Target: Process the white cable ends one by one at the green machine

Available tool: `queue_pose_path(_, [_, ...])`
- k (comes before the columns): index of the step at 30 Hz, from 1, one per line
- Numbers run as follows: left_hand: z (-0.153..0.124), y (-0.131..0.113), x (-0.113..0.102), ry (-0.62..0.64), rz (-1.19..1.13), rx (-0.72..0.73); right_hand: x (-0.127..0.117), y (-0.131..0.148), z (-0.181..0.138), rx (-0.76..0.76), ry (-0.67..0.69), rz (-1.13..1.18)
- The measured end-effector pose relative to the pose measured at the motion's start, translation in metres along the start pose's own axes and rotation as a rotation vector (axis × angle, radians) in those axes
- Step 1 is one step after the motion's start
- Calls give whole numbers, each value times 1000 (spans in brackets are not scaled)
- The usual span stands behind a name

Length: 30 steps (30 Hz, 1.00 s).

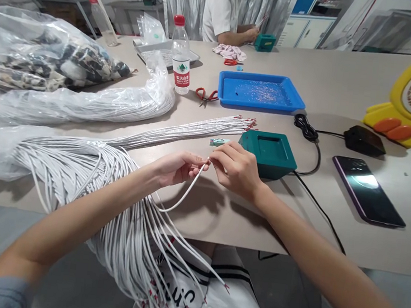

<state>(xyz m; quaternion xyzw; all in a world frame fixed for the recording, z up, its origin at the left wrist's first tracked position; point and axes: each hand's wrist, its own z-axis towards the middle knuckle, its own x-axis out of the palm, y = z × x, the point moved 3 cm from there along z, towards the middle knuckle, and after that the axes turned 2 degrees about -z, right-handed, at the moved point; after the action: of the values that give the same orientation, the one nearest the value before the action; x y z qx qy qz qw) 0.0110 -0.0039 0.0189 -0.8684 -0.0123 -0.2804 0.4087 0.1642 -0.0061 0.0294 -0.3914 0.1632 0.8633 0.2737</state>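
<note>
1. Just above the bench, near its front edge, we've got both hands on one white cable, its tip up between our fingers and the rest sagging in a loop.
2. Our left hand is pinching it thumb-to-finger just below the tip, other fingers curled in.
3. Our right hand has its fingertips closed together on the very end, so yeah, a tight little grip, right in front of the green box.
4. Left of that we've got a big loose bundle of the same stuff spilling off the bench into our lap, red ends and all.
5. Behind our hands, a straighter bunch lies flat, red tips toward the green box.
6. Further back we see the blue tray with bits scattered in it, red-handled scissors beside it and a red-capped bottle.
7. Off to the right: our phone lying flat, plus a yellow fan.
</note>
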Motion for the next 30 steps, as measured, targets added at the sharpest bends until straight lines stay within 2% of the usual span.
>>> queue_pose_path(3, [0,0,0,-2,125,63,2,1,0,146,-20,143])
queue_pose_path(5, [-2,0,1,-29,348,193,5,1,0,328,-35,350])
queue_pose_path(8, [-7,-6,1,-150,863,596,13,0,-3,710,5,837])
queue_pose_path(11, [-12,-9,-1,-215,1235,986,19,5,-5,1060,165,1418])
queue_pose_path(12, [-12,-9,-4,-206,1283,1055,19,9,-5,1132,226,1589])
queue_pose_path(14, [-9,-9,-8,-181,1273,1121,18,14,-5,1184,308,1831])
queue_pose_path(16, [-5,-10,-10,-180,1146,1135,17,15,-4,1164,329,1904])
queue_pose_path(18, [-2,-11,-10,-229,915,1075,18,14,-3,1127,327,1815])
queue_pose_path(20, [3,-10,-10,-278,634,918,15,9,0,1064,251,1571])
queue_pose_path(23, [15,-7,-11,-237,422,708,-2,-3,13,823,28,911])
queue_pose_path(25, [22,-7,-13,-214,412,682,-17,-7,24,594,-13,375])
queue_pose_path(27, [28,-6,-17,-217,383,680,-25,-10,32,435,93,-56])
queue_pose_path(30, [34,-5,-21,-222,349,676,-21,-17,37,342,358,-362])
